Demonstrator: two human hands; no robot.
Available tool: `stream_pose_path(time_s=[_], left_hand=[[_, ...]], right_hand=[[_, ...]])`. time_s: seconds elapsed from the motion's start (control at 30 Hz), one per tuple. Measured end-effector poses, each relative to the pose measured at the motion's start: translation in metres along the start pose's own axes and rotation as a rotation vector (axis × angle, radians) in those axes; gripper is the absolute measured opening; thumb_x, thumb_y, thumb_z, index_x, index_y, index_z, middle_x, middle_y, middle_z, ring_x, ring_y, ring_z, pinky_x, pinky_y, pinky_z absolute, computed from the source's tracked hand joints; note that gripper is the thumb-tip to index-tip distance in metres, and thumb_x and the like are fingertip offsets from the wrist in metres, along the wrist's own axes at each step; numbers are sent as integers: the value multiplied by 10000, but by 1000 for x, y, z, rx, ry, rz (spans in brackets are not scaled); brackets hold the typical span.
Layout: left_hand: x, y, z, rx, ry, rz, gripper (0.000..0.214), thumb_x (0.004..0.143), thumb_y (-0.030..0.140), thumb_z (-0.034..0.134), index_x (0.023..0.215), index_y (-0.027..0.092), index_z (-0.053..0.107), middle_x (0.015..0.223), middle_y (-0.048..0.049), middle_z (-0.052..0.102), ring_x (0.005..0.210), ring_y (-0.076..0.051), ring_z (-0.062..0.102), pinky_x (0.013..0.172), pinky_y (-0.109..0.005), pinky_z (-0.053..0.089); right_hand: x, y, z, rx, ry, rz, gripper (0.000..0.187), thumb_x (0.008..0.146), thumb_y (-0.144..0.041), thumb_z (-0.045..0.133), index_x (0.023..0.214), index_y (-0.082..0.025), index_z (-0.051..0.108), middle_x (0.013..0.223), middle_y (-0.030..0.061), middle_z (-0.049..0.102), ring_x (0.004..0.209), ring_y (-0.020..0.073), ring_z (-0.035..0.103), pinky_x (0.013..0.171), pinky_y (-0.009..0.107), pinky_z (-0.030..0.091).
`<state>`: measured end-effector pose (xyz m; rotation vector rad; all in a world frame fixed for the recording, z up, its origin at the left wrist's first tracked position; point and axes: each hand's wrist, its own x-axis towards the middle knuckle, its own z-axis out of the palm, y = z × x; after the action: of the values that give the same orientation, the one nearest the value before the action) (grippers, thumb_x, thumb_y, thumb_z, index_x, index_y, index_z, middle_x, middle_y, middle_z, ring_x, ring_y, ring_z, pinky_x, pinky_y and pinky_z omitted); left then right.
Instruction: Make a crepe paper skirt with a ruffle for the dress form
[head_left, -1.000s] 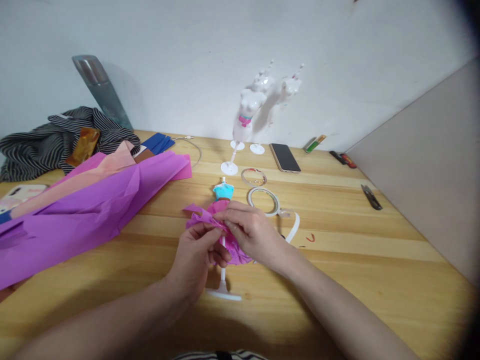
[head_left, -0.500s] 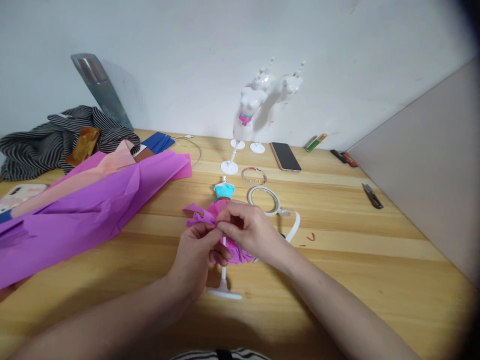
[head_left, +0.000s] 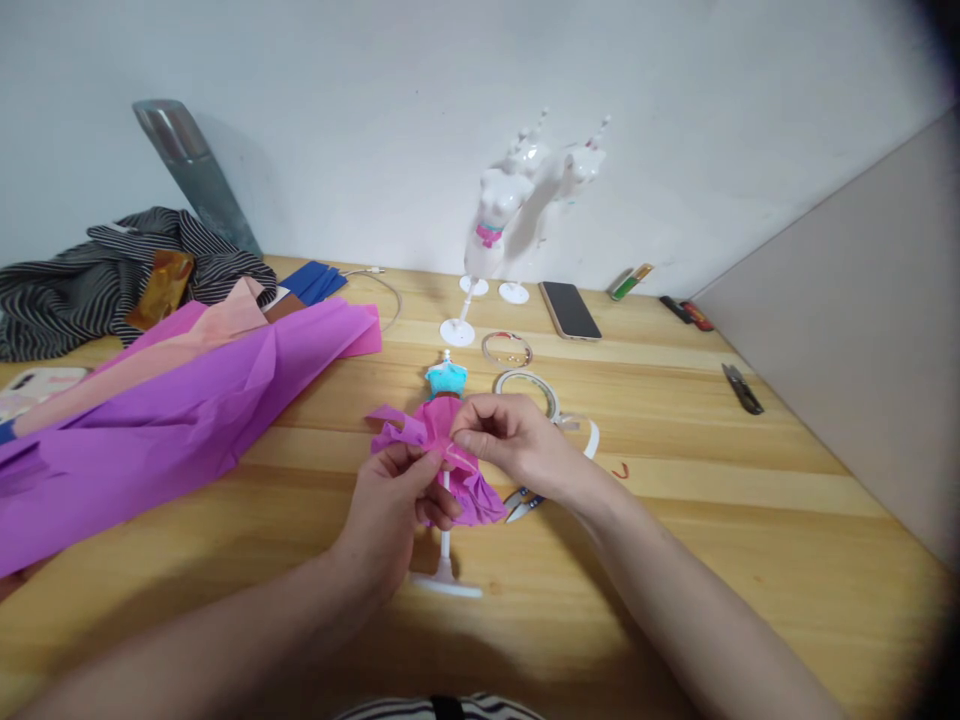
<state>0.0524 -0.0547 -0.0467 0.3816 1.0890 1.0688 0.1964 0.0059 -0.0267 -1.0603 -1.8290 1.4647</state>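
Observation:
A small mannequin [head_left: 447, 378] with a turquoise top stands upright on a white stand [head_left: 448, 584] in front of me. Round its waist hangs a pink and purple crepe-paper skirt [head_left: 480, 497], gathered in folds. My left hand [head_left: 401, 495] pinches the skirt's edge between thumb and index finger, its other fingers curled beneath. Just right of that pinch, my right hand [head_left: 502, 440] is closed at the fingertips in front of the pink paper; whatever lies between them is too small to make out. Snips with blue handles [head_left: 525, 503] lie partly under my right hand.
A roll of white tape [head_left: 553, 396] and a bangle-like ring [head_left: 507, 350] lie behind my right hand. White mannequins [head_left: 501, 195] and a phone [head_left: 571, 311] are near the wall. Purple paper [head_left: 187, 400] and striped cloth [head_left: 67, 280] cover the left; a dark cutter [head_left: 742, 388] lies right.
My right hand has moved slightly right, away from my left fingertips, exposing more pink paper and the snips. My left hand keeps its pinch in nearly the same spot.

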Motion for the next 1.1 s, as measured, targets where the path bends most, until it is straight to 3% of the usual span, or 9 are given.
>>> stream_pose_path(time_s=[0.5, 0.8, 1.1], left_hand=[[-3, -1, 2, -22, 0, 9, 367, 491, 380, 825, 628, 127, 596, 398, -18, 600, 336, -86, 509, 347, -156, 391], [-2, -2, 2, -48, 6, 24, 359, 517, 362, 819, 648, 134, 574, 437, 2, 606, 357, -95, 528, 343, -166, 393], [-3, 0, 4, -129, -5, 31, 294, 531, 285, 802, 642, 148, 567, 496, 27, 619, 371, -109, 558, 338, -181, 399]], right_hand=[[2, 10, 19, -60, 167, -72, 101, 767, -227, 555, 683, -172, 560, 594, -22, 542, 542, 101, 473, 524, 222, 375], [1, 10, 17, -291, 124, -244, 167, 804, -46, 522, 777, -159, 642, 766, 15, 615, 720, 129, 567, 661, 249, 430], [-1, 4, 16, -361, 101, -338, 214, 870, -49, 452, 823, -167, 624, 794, 29, 613, 773, 144, 572, 714, 269, 443]])
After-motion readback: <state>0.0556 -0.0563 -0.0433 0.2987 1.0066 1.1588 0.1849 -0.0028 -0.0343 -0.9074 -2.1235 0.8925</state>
